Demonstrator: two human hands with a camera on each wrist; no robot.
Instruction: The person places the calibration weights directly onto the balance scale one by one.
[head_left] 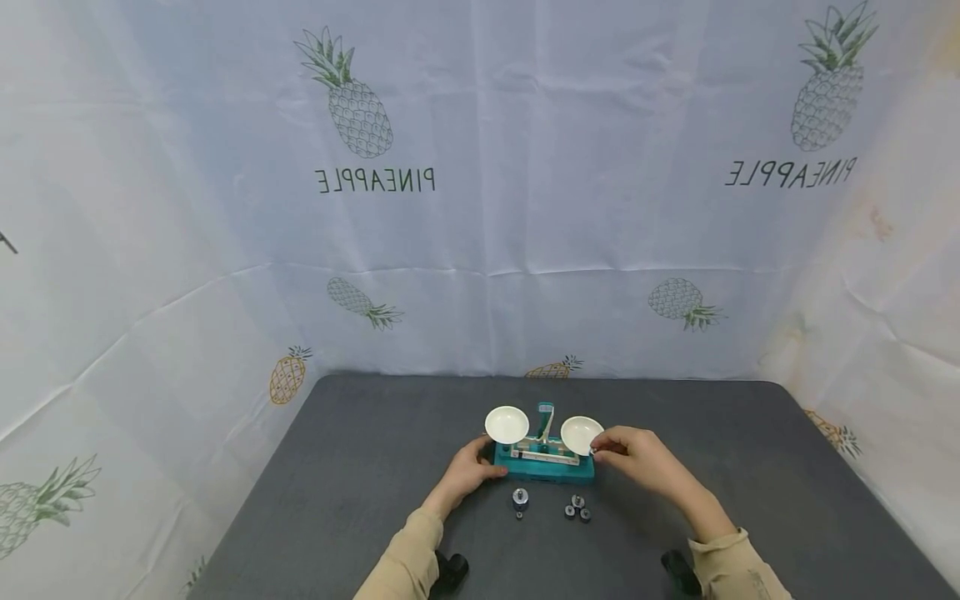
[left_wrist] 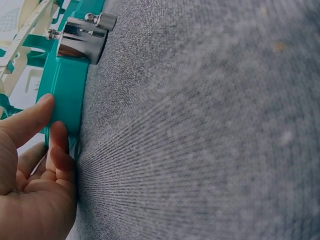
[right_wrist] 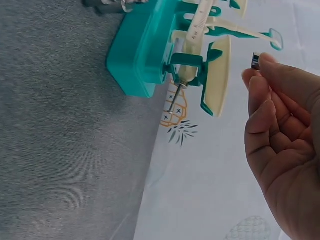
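A small teal balance scale [head_left: 551,473] with two cream pans stands on the dark table. Its left end is held by my left hand [head_left: 461,477], thumb along the front and fingers around the side of the teal base [left_wrist: 70,95]. My right hand [head_left: 637,454] pinches a tiny shiny metal weight [right_wrist: 256,61] between thumb and fingertips, at the rim of the right pan [head_left: 581,434]. In the right wrist view, that weight is apart from the pan [right_wrist: 220,75]. The left pan [head_left: 507,425] has nothing visible in it.
In front of the scale stand a larger metal weight [head_left: 520,497] and a tiny one [head_left: 518,516]. To their right, three small weights [head_left: 577,501] form a cluster. A pineapple-printed white cloth [head_left: 495,208] hangs behind the grey-black table [head_left: 375,467].
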